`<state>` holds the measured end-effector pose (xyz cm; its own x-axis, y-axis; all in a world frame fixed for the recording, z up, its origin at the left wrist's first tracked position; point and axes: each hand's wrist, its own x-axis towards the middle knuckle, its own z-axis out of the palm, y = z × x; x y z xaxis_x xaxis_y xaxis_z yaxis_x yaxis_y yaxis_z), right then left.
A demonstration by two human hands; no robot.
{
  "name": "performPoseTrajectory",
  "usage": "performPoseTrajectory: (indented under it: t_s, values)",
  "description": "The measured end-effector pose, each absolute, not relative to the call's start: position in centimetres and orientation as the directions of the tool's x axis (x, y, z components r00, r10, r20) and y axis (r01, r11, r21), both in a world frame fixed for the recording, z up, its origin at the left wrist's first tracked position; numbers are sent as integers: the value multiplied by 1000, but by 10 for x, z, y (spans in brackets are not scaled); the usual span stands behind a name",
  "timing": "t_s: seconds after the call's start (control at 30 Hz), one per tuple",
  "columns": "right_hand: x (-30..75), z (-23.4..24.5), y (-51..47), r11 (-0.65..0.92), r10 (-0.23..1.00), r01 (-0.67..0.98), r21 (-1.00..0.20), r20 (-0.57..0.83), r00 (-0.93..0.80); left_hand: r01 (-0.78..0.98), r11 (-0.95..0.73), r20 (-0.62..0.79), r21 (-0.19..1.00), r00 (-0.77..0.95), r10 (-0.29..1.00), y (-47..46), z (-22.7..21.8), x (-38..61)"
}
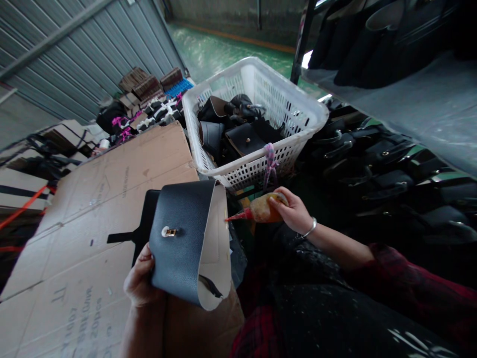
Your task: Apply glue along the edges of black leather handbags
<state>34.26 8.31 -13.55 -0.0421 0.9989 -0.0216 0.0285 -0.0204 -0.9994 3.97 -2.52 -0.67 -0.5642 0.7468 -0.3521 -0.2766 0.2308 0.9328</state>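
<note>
My left hand (141,278) grips the lower left side of a black handbag body (182,233) with a gold clasp on its front. The bag's open side faces right and shows a pale lining, with a dark piece inside near the bottom. In my right hand (292,211) is a squeeze glue bottle (263,209) with a red nozzle and amber contents. Its tip points left and meets, or nearly meets, the pale edge of the opening. Behind the bag lies a flat black piece (143,223) with a narrow strap; whether it is joined to the bag, I cannot tell.
Flattened cardboard (93,199) covers the work surface at left. A white plastic basket (216,171) beyond my hands holds several black bag pieces. Many black bags (391,184) lie at right, below a plastic-covered shelf (421,94). Stacked parts (141,87) stand at the back left.
</note>
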Motion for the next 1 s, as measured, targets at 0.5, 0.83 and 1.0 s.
performPoseTrajectory:
  t_s: [0.5,0.83,1.0]
  values:
    - [354,-115,29,30,920,64,-997,2,-392,-301,217,-356,929,-558,750,-26,-13,34]
    - [356,-112,34,171,938,128,-977,122,-323,-280,189,-320,941,-562,762,-28,-20,26]
    - [354,-111,25,55,927,76,-996,23,-374,-279,196,-326,940,-565,758,-26,-17,30]
